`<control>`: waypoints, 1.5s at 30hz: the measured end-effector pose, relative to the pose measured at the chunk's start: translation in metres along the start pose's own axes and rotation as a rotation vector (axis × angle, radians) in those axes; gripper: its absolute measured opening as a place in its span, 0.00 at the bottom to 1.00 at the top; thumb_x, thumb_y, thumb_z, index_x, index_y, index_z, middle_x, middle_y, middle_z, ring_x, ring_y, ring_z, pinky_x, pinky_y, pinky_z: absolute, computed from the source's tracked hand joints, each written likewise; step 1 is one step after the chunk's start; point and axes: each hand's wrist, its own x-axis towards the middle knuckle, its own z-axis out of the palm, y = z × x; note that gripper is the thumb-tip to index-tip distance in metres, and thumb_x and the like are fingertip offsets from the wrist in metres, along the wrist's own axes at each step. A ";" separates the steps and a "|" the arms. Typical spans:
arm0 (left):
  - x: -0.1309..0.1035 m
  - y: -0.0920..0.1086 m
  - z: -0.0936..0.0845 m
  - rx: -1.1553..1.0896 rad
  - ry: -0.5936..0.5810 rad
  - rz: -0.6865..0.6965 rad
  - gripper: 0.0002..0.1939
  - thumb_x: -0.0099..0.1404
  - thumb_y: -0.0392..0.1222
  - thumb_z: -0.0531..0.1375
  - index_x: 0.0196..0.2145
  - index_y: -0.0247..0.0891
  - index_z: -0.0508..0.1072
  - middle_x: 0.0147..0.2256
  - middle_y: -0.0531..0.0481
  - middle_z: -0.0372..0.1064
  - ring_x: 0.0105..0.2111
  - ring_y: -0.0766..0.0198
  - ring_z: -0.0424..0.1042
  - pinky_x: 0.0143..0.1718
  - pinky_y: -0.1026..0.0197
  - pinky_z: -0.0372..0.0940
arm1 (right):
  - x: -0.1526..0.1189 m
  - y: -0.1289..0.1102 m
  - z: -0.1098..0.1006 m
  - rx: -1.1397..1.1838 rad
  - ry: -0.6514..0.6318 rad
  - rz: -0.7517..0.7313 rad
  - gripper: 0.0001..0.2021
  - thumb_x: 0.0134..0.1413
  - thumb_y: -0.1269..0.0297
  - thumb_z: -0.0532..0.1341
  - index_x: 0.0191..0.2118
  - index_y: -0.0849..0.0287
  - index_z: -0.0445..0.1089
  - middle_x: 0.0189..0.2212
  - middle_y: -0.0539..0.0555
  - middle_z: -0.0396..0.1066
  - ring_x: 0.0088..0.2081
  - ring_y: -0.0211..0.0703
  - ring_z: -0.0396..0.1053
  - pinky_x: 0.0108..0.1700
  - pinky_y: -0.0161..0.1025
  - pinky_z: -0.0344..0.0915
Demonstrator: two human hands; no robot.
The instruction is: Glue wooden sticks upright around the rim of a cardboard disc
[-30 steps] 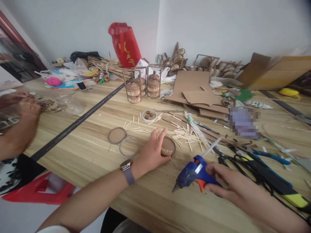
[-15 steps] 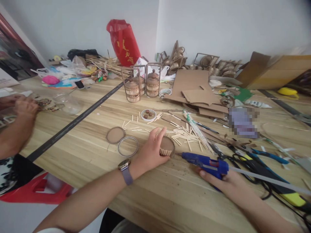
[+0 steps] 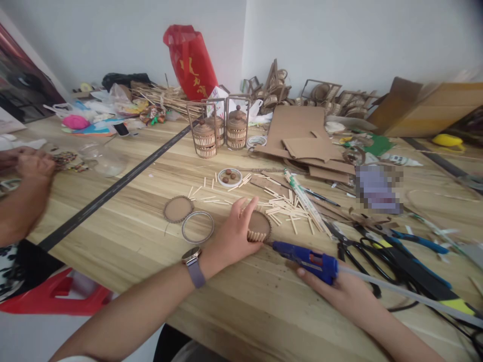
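Note:
My left hand (image 3: 234, 232) grips the side of a round cardboard base (image 3: 261, 223) lying on the table; short wooden sticks (image 3: 257, 236) stand in a row along its near rim. In my right hand (image 3: 341, 289) is a blue hot glue gun (image 3: 307, 259) with a long glue stick out of its back. Its nozzle points left, close to the base's near edge; whether it touches is too small to tell. To the left lie another cardboard disc (image 3: 178, 209) and a roll of tape (image 3: 197, 227). Loose short sticks (image 3: 285, 207) are scattered behind the base.
Finished little stick baskets (image 3: 205, 137) stand farther back, near a dish of brown beads (image 3: 230, 177). Scissors (image 3: 352, 246), pliers (image 3: 420, 241) and a black cable crowd the right. Cardboard sheets (image 3: 296, 125) lie behind. Another person's hands (image 3: 32, 163) work at far left.
My right hand has brought the glue gun left and slightly down, its nozzle now nearer the base's front edge. My left hand keeps its hold on the base.

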 end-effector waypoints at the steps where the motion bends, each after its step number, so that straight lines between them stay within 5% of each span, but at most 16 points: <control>1: 0.000 0.000 0.000 -0.002 -0.001 0.001 0.55 0.50 0.32 0.69 0.65 0.45 0.39 0.62 0.35 0.42 0.64 0.44 0.49 0.62 0.39 0.53 | 0.001 -0.003 -0.001 -0.002 0.000 -0.018 0.16 0.51 0.50 0.58 0.35 0.54 0.78 0.38 0.56 0.80 0.40 0.55 0.77 0.44 0.47 0.73; 29: 0.000 0.000 0.001 0.005 -0.004 0.001 0.55 0.50 0.32 0.69 0.65 0.45 0.40 0.62 0.35 0.42 0.64 0.44 0.49 0.62 0.39 0.54 | 0.003 -0.013 0.002 -0.076 0.061 -0.064 0.15 0.53 0.52 0.55 0.32 0.52 0.77 0.33 0.54 0.80 0.36 0.52 0.77 0.40 0.42 0.74; 45: 0.000 -0.002 0.002 -0.006 0.010 0.018 0.54 0.50 0.33 0.68 0.65 0.46 0.40 0.62 0.37 0.43 0.64 0.43 0.48 0.62 0.38 0.53 | 0.001 -0.013 0.005 -0.060 0.092 -0.005 0.17 0.51 0.49 0.56 0.32 0.54 0.77 0.35 0.58 0.80 0.39 0.57 0.77 0.43 0.48 0.73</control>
